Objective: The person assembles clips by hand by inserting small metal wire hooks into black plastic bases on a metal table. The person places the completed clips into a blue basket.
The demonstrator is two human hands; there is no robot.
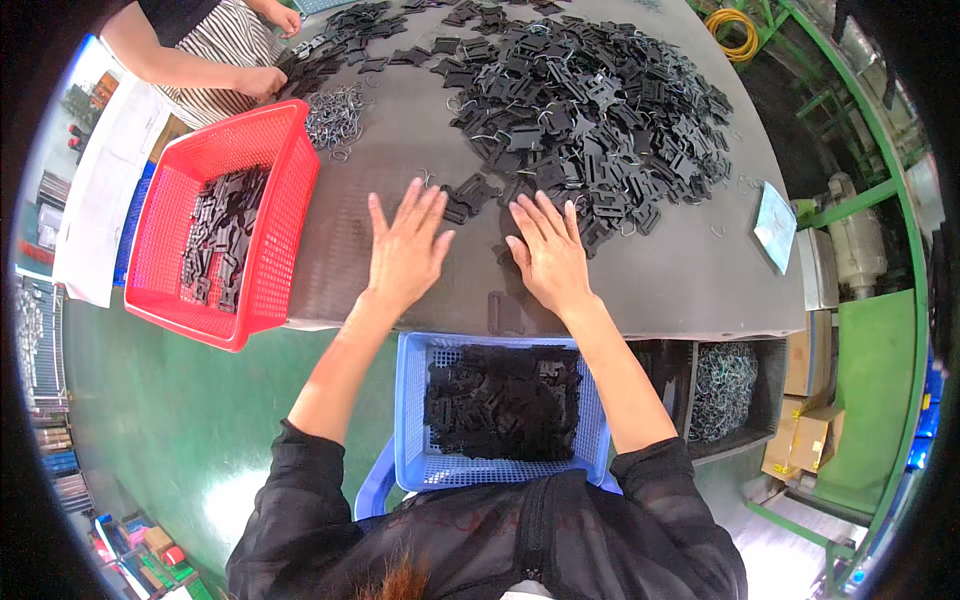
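My left hand (408,245) lies palm down over the grey table, its fingers spread, close to a few flat black plastic pieces (466,199) and a small metal hook. Palm down as well, my right hand (552,255) stretches its fingers at the near edge of a big pile of black plastic pieces (600,110). Thin metal hooks poke out among the pile. Neither hand grips anything visible; what lies under the palms is hidden. Between my forearms, just below the table edge, a blue basket (403,400) holds many similar black pieces.
A red basket (275,260) with black pieces stands at the left edge. Metal hooks lie heaped (335,118) beside it; more fill a dark bin (725,390) at lower right. Another person's hand (260,82) works at the far left. A light-blue packet (775,228) lies at right.
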